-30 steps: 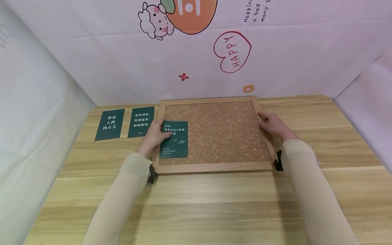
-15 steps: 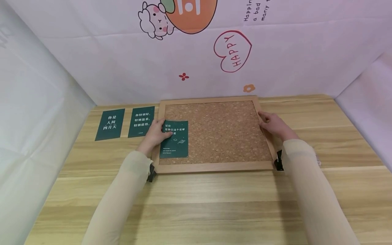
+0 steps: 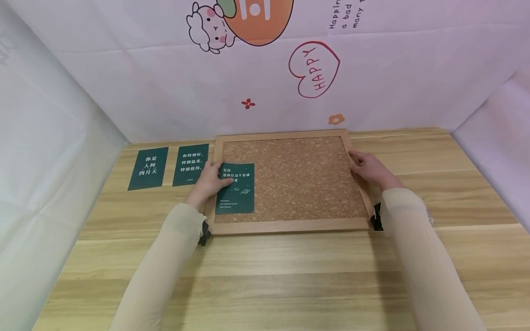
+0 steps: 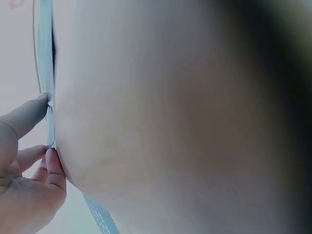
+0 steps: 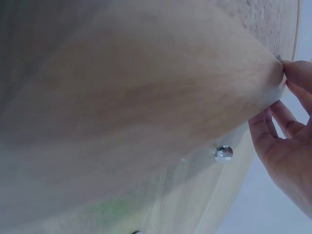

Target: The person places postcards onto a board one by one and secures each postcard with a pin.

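In the head view a cork board [image 3: 302, 179] with a light wooden frame lies flat near the back of the table. A dark green card [image 3: 236, 200] with white writing rests on its left part. My left hand [image 3: 210, 181] grips the board's left frame side, its thumb reaching over onto the card. The left wrist view shows that hand [image 4: 29, 180] with thumb and fingers about the frame edge. On the opposite side my right hand [image 3: 370, 169] grips the right frame side. Thumb and fingers of this hand [image 5: 292, 141] hold the edge in the right wrist view.
Two more green cards, one outer [image 3: 148, 168] and one inner [image 3: 189, 171], lie left of the board on the wooden table [image 3: 281, 285]. A shiny round metal thing [image 5: 224, 154] sits beside the board's right side. White cloth [image 3: 165, 92] walls the back and sides.
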Motion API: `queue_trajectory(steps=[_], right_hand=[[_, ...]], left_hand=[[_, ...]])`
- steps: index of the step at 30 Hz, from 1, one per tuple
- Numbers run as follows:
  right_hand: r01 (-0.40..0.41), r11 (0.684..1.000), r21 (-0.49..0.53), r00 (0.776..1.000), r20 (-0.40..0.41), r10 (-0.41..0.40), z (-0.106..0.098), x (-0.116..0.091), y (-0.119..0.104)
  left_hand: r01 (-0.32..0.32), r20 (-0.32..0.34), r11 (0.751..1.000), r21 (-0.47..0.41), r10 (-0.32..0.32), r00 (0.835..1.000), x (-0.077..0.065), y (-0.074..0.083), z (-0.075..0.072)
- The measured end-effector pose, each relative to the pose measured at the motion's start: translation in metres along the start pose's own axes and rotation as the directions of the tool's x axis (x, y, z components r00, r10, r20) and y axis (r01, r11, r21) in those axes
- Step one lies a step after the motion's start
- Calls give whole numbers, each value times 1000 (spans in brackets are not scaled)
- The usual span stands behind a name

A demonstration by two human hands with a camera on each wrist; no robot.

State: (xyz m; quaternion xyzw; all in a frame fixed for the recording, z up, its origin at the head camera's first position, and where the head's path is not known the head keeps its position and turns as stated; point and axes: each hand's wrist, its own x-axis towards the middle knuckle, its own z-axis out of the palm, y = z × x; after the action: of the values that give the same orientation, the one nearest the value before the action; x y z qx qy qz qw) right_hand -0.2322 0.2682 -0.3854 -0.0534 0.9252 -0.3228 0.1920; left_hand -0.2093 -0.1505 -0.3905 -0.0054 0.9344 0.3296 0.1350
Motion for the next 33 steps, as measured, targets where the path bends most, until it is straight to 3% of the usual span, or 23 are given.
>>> queue_trajectory(steps=[24,33], right_hand=[[2,1000,-8,1000,8,-2,0,-1,-1],[-16,996,-93,1000,-5,16,0,2,-7]], left_hand=[[7,34,1000,-9,-7,999,0,-1,1],[16,42,1000,-4,-15,999,2,-2,1]])
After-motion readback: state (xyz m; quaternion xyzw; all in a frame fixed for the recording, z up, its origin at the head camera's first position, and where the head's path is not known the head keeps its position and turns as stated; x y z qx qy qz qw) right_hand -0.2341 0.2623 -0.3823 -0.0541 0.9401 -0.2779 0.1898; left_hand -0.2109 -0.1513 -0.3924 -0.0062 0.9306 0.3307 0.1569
